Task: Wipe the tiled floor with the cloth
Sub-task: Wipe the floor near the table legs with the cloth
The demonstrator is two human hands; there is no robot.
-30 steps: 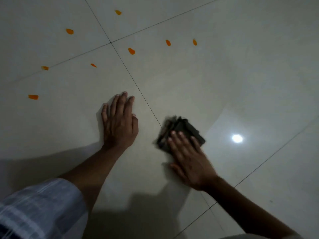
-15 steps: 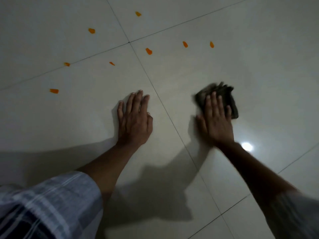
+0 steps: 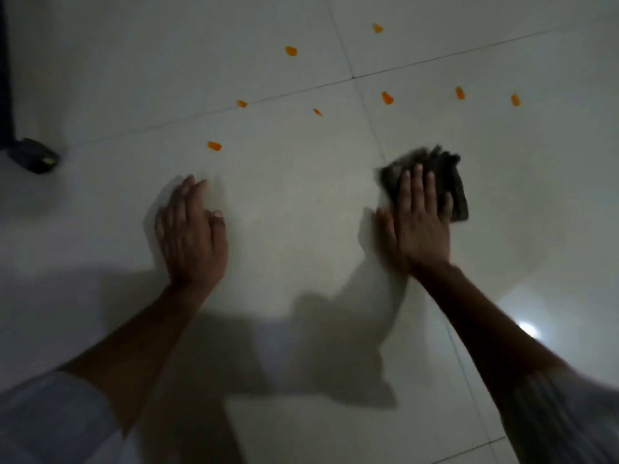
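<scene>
A dark folded cloth [image 3: 449, 182] lies flat on the pale glossy tiled floor [image 3: 301, 202], right of centre. My right hand [image 3: 417, 226] presses down on it with fingers stretched out; the cloth's far and right edges stick out past my fingertips. My left hand [image 3: 191, 236] rests flat on the bare tile to the left, palm down, fingers together, holding nothing. Both forearms reach in from the bottom corners.
Several small orange scraps [image 3: 387, 98] are scattered on the tiles beyond my hands. A dark object [image 3: 33, 155] sits at the far left beside a dark upright edge. A bright light reflection [image 3: 527, 328] shows on the tile at right. Grout lines cross near the cloth.
The cloth under my right hand went from near me out to the right and forward, and now sits closer to the grout line. The view has shifted left, showing the dark object.
</scene>
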